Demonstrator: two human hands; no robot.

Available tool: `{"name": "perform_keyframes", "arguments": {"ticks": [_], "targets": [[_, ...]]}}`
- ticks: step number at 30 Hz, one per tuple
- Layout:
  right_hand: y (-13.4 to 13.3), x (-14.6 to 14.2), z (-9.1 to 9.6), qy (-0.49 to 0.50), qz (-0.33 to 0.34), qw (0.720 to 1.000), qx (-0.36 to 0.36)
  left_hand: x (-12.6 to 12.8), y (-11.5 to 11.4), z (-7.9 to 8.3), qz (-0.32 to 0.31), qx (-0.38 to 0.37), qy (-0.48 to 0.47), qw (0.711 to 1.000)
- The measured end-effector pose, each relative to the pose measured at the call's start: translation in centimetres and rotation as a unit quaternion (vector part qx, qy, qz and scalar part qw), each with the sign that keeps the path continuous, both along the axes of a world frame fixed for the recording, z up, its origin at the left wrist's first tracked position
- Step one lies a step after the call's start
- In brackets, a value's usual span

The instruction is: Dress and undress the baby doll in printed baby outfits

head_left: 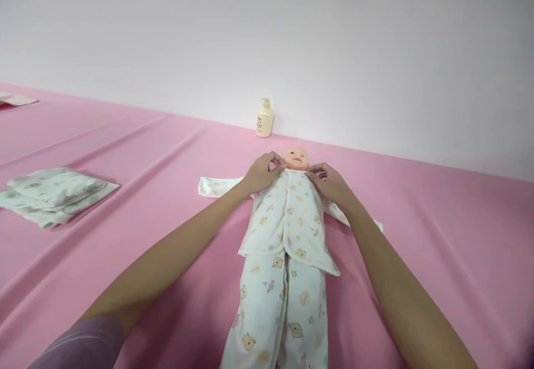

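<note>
A baby doll (pixel 296 157) lies on its back on the pink sheet, its head toward the wall. It wears a white baby jacket (pixel 273 219) printed with small bears, and matching trousers (pixel 262 308) reach toward me. My left hand (pixel 263 173) pinches the jacket's collar at the left of the doll's neck. On the other side of the neck, my right hand (pixel 329 182) has its fingers closed on the collar. Both sleeves stretch out sideways, the right one partly covered by my forearm.
Behind the doll's head a cream pump bottle (pixel 264 119) stands against the white wall (pixel 125 40). A folded printed cloth (pixel 58 193) lies at the left on the pink sheet (pixel 167 152), which has several creases. Another pale cloth (pixel 16 99) shows at the far left edge.
</note>
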State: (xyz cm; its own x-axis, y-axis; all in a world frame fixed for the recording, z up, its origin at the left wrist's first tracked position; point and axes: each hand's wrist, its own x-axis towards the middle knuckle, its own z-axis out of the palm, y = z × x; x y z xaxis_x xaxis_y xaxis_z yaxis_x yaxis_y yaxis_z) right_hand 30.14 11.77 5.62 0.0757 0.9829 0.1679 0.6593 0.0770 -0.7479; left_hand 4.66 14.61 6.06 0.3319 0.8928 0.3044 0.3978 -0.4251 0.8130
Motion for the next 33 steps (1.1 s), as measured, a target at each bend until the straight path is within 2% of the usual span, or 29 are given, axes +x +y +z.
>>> {"name": "perform_keyframes", "arguments": {"ticks": [3, 5, 7, 10, 12, 15, 18, 20, 23, 28, 33], "targets": [[-0.4, -0.9, 0.2, -0.002, -0.036, 0.998, 0.048, 0.4, 0.2, -0.5, 0.055, 0.058, 0.008, 0.997], [-1.5, -1.6, 1.0, -0.01, -0.053, 0.994, 0.098, 0.3, -0.5, 0.0, 0.087, 0.092, 0.015, 0.992], [-3.7, -2.4, 2.2, -0.011, -0.044, 0.99, 0.133, -0.3, -2.3, 1.1, 0.098, 0.114, 0.018, 0.988], [-9.2, -3.0, 3.3, -0.039, 0.023, 0.989, 0.138, -2.5, -6.9, 2.3, 0.052, 0.135, 0.023, 0.989], [-13.7, -2.5, 3.2, -0.08, 0.078, 0.988, 0.111, -4.8, -10.4, 2.3, -0.002, 0.142, 0.055, 0.988], [-20.0, -1.2, 1.7, -0.107, 0.115, 0.986, 0.048, -8.5, -15.0, 1.0, -0.045, 0.119, 0.121, 0.984], [-23.7, -0.2, -0.5, -0.102, 0.113, 0.988, 0.014, -10.7, -17.8, -0.8, -0.05, 0.058, 0.176, 0.981], [-24.6, -0.2, -1.8, -0.095, 0.099, 0.991, -0.001, -11.1, -18.6, -1.8, -0.052, 0.042, 0.2, 0.978], [-24.3, -0.8, -2.9, -0.104, 0.058, 0.993, -0.005, -10.5, -18.6, -2.9, -0.049, 0.063, 0.213, 0.974], [-23.6, -0.9, -3.1, -0.134, 0.004, 0.991, -0.006, -9.4, -18.0, -4.1, -0.01, 0.05, 0.186, 0.981], [-23.8, 0.2, -3.2, -0.173, -0.012, 0.984, 0.039, -9.9, -18.5, -4.1, 0.007, 0.05, 0.166, 0.985]]}}
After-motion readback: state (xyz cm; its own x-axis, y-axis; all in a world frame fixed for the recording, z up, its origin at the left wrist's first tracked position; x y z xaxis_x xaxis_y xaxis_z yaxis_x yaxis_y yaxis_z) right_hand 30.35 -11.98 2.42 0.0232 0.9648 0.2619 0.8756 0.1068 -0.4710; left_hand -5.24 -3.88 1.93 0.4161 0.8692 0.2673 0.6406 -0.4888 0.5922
